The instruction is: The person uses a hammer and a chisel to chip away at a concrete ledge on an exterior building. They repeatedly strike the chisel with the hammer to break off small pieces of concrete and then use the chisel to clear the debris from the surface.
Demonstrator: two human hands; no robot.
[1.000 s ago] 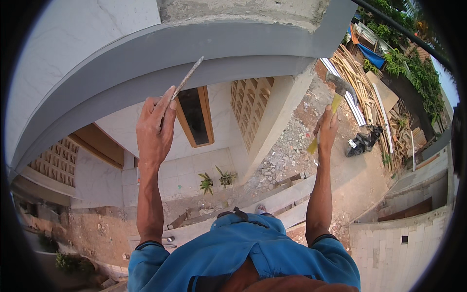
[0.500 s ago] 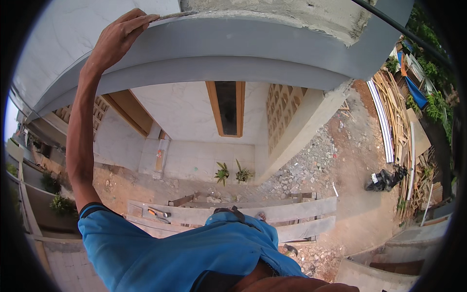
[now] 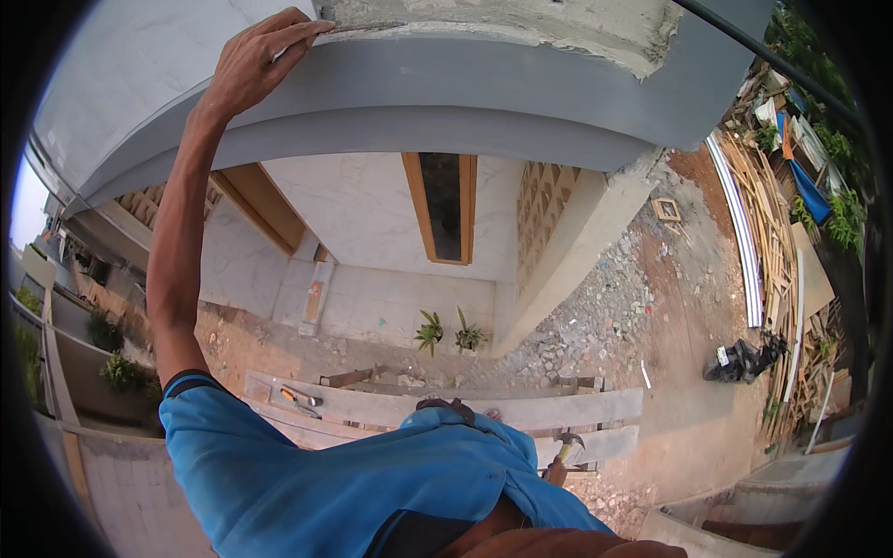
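At the upper left, my left hand (image 3: 259,63) reaches up to the ledge, its fingers pinched round a thin grey chisel (image 3: 367,26). The chisel lies nearly level, its far end against rough cement (image 3: 502,20) above a grey painted beam (image 3: 428,79). Low down, to the right of my blue shirt, my right hand (image 3: 556,472) is closed round the handle of a claw hammer (image 3: 568,441). The hammer's head points up, well apart from the chisel. Most of my right arm is hidden by the shirt.
Far below me are scaffold planks (image 3: 595,405), with an orange-handled tool (image 3: 300,398) lying on them. Two potted plants (image 3: 470,333) stand by the tiled wall. Rubble (image 3: 595,298), stacked timber (image 3: 758,214) and a black motorbike (image 3: 742,361) lie to the right. A dark cable (image 3: 763,56) crosses the upper right.
My left hand and the chisel have shifted right along the ledge. The hammer, barely visible before beside my shirt, has risen into fuller view with my right hand.
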